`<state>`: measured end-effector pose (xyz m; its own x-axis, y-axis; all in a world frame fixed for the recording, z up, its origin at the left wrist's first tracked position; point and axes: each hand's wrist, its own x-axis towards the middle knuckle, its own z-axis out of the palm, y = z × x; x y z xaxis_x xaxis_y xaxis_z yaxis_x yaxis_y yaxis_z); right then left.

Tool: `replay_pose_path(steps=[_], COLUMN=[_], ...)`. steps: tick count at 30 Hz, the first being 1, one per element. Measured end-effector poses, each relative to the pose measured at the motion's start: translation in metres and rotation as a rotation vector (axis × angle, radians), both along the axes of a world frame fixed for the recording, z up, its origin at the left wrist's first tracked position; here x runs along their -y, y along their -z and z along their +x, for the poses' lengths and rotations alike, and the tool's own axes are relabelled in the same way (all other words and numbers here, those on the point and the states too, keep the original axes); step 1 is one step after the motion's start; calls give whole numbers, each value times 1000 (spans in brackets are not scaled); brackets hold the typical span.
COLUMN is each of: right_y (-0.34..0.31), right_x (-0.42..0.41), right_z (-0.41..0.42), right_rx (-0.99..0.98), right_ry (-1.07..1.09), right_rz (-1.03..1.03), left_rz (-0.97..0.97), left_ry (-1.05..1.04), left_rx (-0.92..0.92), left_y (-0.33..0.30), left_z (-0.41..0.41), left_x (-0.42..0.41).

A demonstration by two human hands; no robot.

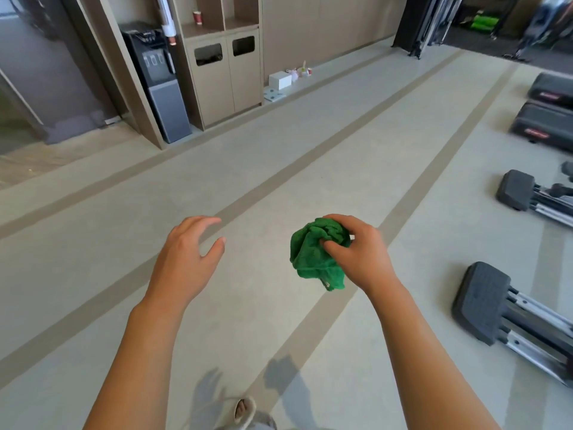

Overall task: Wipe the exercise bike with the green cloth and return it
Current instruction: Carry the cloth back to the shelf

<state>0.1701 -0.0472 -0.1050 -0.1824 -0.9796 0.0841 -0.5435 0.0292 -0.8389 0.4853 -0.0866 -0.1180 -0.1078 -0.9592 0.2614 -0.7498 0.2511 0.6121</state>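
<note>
Above the striped floor, the right hand holds the bunched green cloth w/ curled fingers, left hand empty & fingers spread, so probably carrying step; next, approach the bike, not clearly visible.
</note>
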Motion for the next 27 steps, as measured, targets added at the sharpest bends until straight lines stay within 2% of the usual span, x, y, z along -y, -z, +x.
replay_pose_path(steps=[6, 13, 21, 27], right_y=[-9, -12, -1, -3], right_x=[71, 133, 233, 339], right_z=[54, 69, 68, 40], right_rx=[4, -26, -58, -42], right_ry=[1, 99, 20, -85], right_rz=[6, -3, 26, 16], left_rz=[-46, -9, 14, 30], left_ry=[41, 48, 28, 17], left_rx=[-67, -107, -119, -80], left_y=[0, 10, 9, 4], left_z=[42, 57, 37, -6], left_x=[71, 129, 208, 285])
